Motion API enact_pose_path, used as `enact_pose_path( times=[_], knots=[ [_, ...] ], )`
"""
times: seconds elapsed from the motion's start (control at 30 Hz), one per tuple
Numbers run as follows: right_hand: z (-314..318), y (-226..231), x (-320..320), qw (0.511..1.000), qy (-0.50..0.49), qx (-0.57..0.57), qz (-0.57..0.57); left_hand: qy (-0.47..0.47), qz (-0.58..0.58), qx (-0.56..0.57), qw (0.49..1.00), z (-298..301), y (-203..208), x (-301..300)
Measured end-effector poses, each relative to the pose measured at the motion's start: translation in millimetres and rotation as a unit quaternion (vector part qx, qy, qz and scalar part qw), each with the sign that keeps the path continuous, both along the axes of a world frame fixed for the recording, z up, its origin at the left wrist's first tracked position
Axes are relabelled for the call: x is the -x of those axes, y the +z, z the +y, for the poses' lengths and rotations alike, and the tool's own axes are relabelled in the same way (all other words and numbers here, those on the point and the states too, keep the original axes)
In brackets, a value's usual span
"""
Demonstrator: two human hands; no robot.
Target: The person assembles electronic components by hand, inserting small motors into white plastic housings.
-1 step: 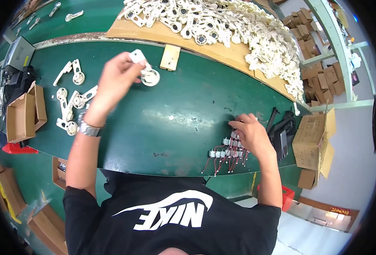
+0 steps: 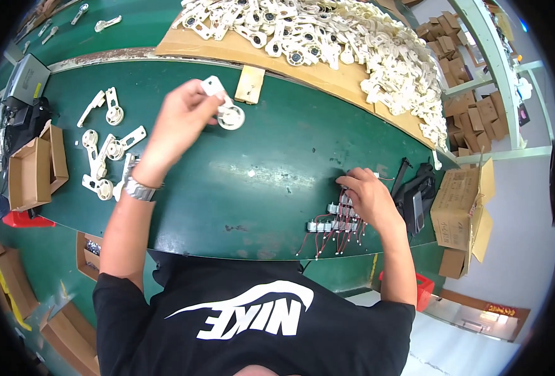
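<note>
My left hand (image 2: 186, 116) is closed on a white plastic arm piece (image 2: 230, 116), pinching it by its shaft. The piece has a flat slotted tab at one end and a round spoked ring at the other, and is held above the green table. At the right, my right hand (image 2: 366, 197) reaches over a group of small metal motors (image 2: 333, 225) with red wires. Its fingers are curled down on a motor at the far end of the group, mostly hidden beneath them. Several similar white arm pieces (image 2: 105, 149) lie left of my left forearm.
A big heap of white parts (image 2: 327, 31) covers cardboard along the far edge. A pale block (image 2: 250, 84) stands before it. Small open cartons (image 2: 30, 172) are at the left. A black device (image 2: 417, 200) and a large carton (image 2: 456, 207) are at the right.
My left hand has moved slightly right with the white arm piece, which stays in its grip. My right hand has stayed almost in place over the motors.
</note>
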State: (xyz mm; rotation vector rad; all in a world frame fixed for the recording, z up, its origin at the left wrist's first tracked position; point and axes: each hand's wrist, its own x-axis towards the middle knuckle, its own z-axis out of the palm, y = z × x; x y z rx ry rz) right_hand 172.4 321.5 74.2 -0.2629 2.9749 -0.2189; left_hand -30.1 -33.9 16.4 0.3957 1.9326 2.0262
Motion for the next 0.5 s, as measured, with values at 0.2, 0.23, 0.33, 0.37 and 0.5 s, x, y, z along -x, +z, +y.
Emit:
enact_pose_path(
  times=[0.2, 0.23, 0.33, 0.37, 0.5],
  knots=[
    [15, -32, 22, 0.993, -0.073, 0.082, 0.047, -0.033, -0.074, -0.152, 0.985, 43, -34, -7],
    [15, -38, 26, 0.988, -0.073, 0.075, 0.109, -0.039, -0.104, -0.163, 0.98, 43, -32, -10],
    [4, -40, 36, 0.972, -0.061, 0.109, 0.2, -0.043, -0.142, -0.162, 0.976, 40, -39, -13],
    [-4, -37, 37, 0.965, -0.118, 0.141, 0.188, -0.041, -0.144, -0.164, 0.975, 38, -40, -13],
    [-60, -27, 58, 0.937, -0.071, 0.228, 0.255, -0.032, -0.144, -0.187, 0.971, 36, -39, -17]
  ],
)
